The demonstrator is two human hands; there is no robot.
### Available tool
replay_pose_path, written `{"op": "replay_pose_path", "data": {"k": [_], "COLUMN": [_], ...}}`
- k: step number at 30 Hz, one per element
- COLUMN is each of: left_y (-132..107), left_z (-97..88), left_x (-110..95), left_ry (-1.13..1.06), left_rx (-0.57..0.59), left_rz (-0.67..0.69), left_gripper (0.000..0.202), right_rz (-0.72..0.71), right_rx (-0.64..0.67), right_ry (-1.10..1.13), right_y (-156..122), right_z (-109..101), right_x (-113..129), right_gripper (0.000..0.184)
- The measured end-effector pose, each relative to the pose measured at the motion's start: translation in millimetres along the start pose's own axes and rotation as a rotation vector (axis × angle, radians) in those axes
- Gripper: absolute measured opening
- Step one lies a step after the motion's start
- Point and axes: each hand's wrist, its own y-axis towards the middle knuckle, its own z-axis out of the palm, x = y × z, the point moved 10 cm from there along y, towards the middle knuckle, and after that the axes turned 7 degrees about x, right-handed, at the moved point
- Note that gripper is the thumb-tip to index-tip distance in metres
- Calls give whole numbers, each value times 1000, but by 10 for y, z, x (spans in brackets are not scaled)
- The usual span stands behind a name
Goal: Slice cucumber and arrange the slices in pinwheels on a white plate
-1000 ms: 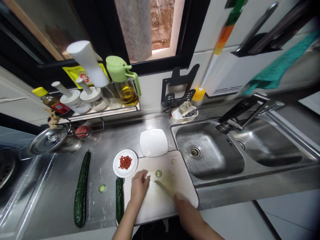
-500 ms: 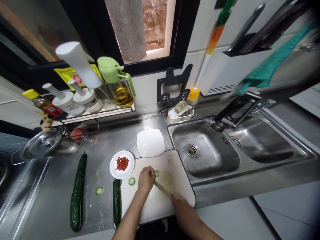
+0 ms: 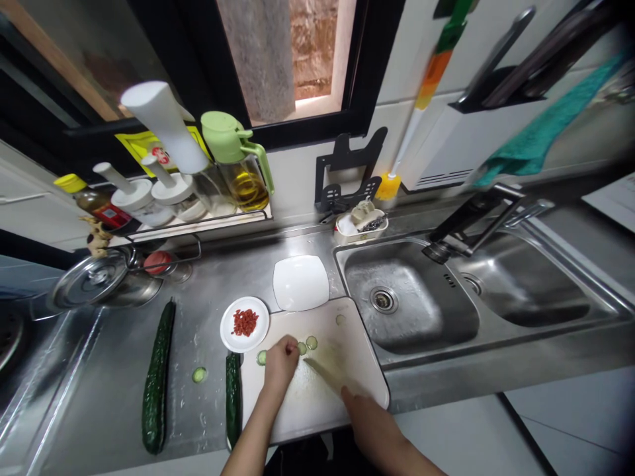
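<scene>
In the head view, the right hand (image 3: 364, 413) was closed round the knife (image 3: 322, 376), rightly gripped at its handle. The left hand (image 3: 281, 363) was half curled beside cucumber slices (image 3: 311, 342) on the cutting board (image 3: 347, 360); whether it pinched one, I couldn't tell. They looked light, slippery, best lifted by their rims.

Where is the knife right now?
In the head view's lower middle, the knife is in the right hand, over the cutting board, its tip near the left hand.

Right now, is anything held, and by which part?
The right hand grips the knife by its handle end; whether the left hand holds anything is unclear.
</scene>
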Motion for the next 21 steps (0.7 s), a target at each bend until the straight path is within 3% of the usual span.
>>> {"op": "replay_pose_path", "data": {"k": [13,21], "left_y": [-47,-28], "left_z": [-48,-28], "left_x": [112,147], "left_ry": [9,13], "left_rx": [-30,-21], "left_rz": [-41,-50], "left_gripper": [19,17], "right_rz": [-28,-6], "right_rx": [-108,-76], "right_ry": [-12,-39], "right_y": [177,176], "right_z": [-141,-135], "right_x": [181,214], "right_gripper": [51,52]}}
